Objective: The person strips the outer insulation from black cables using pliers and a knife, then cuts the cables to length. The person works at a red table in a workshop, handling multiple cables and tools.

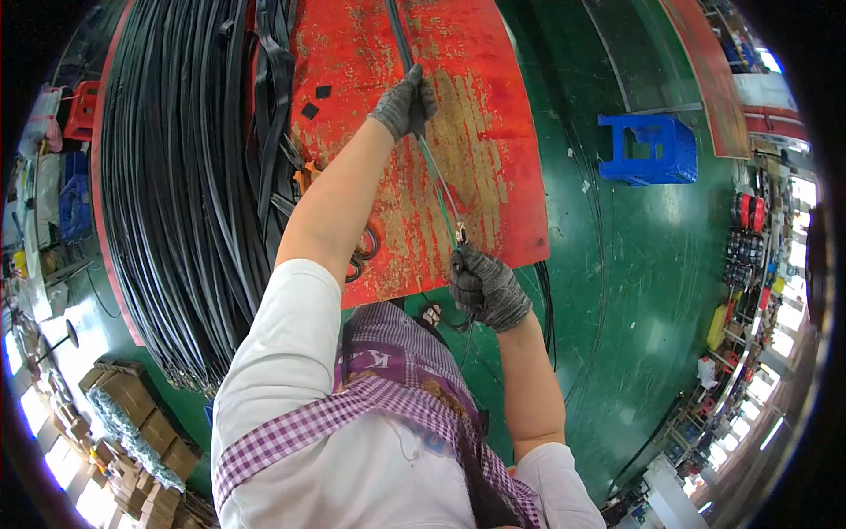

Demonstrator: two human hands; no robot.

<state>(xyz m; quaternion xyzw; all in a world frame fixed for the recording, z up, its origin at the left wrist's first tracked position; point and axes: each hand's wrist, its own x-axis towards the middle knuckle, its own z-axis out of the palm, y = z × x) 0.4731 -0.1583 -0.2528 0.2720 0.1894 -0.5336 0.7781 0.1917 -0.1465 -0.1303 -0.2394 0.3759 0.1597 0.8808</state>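
Observation:
My left hand [408, 103], in a grey knit glove, is wrapped round a black cable [397, 35] that runs off the table's far edge. From under that hand a green wire [436, 181] and a thin pale strand [450, 191] stretch toward me. My gloved right hand [487, 286] is closed on their near end at the table's front edge. A small shiny metal piece [461, 233] sticks up by its fingertips; its exact kind is too small to tell. Black scissor handles [368, 242] and an orange-handled tool [305, 176] lie left of the wires.
A thick bundle of long black cables [167, 176] covers the left of the worn red table [520, 176]. Two small black squares [310, 110] lie near it. On the green floor to the right stands a blue stool [656, 150]. Cardboard boxes [132, 397] are at lower left.

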